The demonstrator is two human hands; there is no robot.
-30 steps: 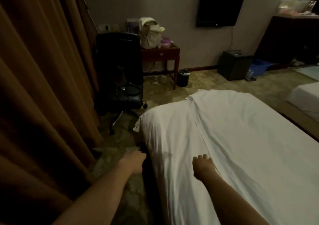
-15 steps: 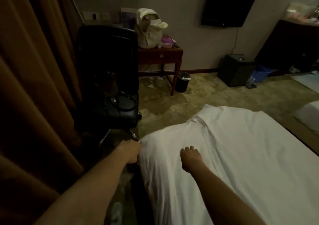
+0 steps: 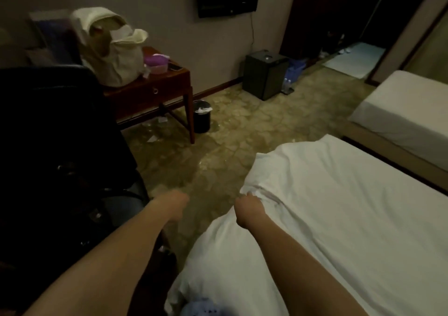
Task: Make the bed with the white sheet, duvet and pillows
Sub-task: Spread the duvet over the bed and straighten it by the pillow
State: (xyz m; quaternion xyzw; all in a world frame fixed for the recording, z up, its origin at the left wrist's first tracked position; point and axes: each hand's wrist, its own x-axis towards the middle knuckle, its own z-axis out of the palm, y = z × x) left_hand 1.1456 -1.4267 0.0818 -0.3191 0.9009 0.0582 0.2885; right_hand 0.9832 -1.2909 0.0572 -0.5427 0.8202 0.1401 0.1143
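Observation:
The bed (image 3: 363,230) fills the lower right and is covered in white fabric. My right hand (image 3: 247,210) grips a bunched fold of the white sheet (image 3: 278,184) near the bed's far left corner, and creases radiate from the grip. Over the carpet, left of the bed, my left hand (image 3: 175,204) is curled with nothing visible in it. It is apart from the sheet. No pillows are in view.
A black office chair (image 3: 60,158) stands close on the left. Beyond it are a wooden side table (image 3: 157,90) with a cream bag (image 3: 116,49), a black bin (image 3: 202,116) and a black box (image 3: 265,76). A second bed (image 3: 407,112) lies at the right.
I have moved toward the foot of the bed. My left hand has come away from the bed's side. My right hand went from lying on the sheet to gripping a fold of it.

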